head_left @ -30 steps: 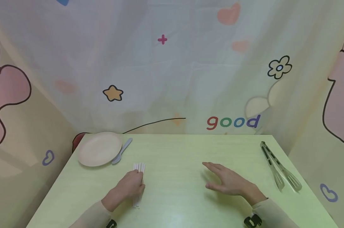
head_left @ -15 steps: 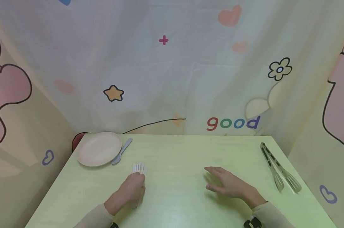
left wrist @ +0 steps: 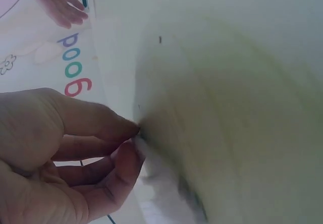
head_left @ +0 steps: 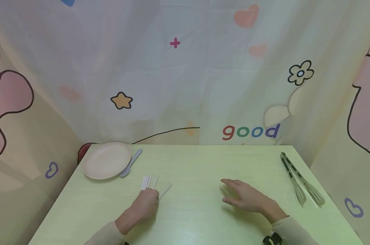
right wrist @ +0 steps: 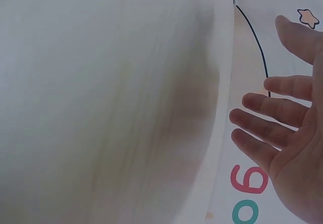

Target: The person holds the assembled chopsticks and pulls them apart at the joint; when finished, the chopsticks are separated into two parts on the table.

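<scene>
My left hand (head_left: 144, 205) is over several thin white sticks (head_left: 146, 182), left of the middle of the table; their exact kind is unclear. Their far ends poke out beyond the fingers, with most close together and one separate stick (head_left: 164, 191) angled off to the right. In the left wrist view, thumb and fingers (left wrist: 113, 120) pinch at a blurred pale edge. The hand hides the near part of the sticks. My right hand (head_left: 247, 198) hovers right of centre with its fingers spread and nothing in it. The right wrist view shows that palm (right wrist: 303, 168) and loosely extended fingers.
A pale round plate (head_left: 107, 160) stands at the back left of the light table (head_left: 191, 217). Beside it lies a grey-blue spoon (head_left: 131, 162). Metal tongs (head_left: 301, 178) lie along the right side. Printed cloth (head_left: 178, 85) surrounds the table at the back and sides.
My left hand has shifted slightly right and nearer. The sticks, bunched together before, now fan out, with two apart on the right side. The right hand has barely moved.
</scene>
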### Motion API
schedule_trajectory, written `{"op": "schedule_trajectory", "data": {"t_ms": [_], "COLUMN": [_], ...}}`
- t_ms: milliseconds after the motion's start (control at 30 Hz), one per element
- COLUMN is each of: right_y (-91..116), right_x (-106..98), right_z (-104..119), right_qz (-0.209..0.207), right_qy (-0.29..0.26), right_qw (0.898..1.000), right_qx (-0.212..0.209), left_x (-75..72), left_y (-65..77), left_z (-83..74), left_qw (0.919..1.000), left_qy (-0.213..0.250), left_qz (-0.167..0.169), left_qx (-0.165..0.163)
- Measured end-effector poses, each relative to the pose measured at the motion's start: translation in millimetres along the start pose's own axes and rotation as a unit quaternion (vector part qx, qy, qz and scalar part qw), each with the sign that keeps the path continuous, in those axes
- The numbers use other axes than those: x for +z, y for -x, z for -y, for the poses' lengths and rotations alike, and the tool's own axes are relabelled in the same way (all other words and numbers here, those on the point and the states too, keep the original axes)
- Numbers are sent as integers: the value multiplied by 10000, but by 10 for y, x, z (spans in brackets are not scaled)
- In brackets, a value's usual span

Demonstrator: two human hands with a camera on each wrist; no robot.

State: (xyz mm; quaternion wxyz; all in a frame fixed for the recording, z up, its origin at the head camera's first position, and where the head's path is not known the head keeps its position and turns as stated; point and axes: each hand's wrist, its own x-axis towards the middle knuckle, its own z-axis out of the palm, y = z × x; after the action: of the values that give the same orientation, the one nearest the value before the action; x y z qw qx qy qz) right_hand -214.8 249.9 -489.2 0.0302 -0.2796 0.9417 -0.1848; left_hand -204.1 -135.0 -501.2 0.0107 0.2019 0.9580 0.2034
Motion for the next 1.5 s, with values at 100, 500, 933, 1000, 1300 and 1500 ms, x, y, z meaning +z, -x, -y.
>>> {"op": "schedule_trajectory", "data": {"t_ms": [100,500,933,1000,1300,1500], "right_y": [-7,-75,-190,-211,-341,-416], "right_x": [4,15,2,-7,-77,-82], "right_z": [-14,-45,21,40,221,338], "right_qz": [-12,-33,-225,-253,-548,-566], "right_qy": [7,311,282,264,231,212], "right_qw": [10000,9973,9956,9955,9924,9918], "right_qx": [-35,-664,-868,-872,-1082,-1124], "left_x": [3,-66,-97,-100,-148,-161], "left_y": [7,-83,-290,-321,-442,-468], "left_z": [-14,-45,-110,-115,-154,-259], "left_qw": [10000,9987,9876,9842,9793,9783], "left_qy": [61,9,-32,0,152,71], "left_qz": [2,-451,-1057,-1188,-1211,-1188], "left_qx": [-48,217,1161,1312,1617,1699]}}
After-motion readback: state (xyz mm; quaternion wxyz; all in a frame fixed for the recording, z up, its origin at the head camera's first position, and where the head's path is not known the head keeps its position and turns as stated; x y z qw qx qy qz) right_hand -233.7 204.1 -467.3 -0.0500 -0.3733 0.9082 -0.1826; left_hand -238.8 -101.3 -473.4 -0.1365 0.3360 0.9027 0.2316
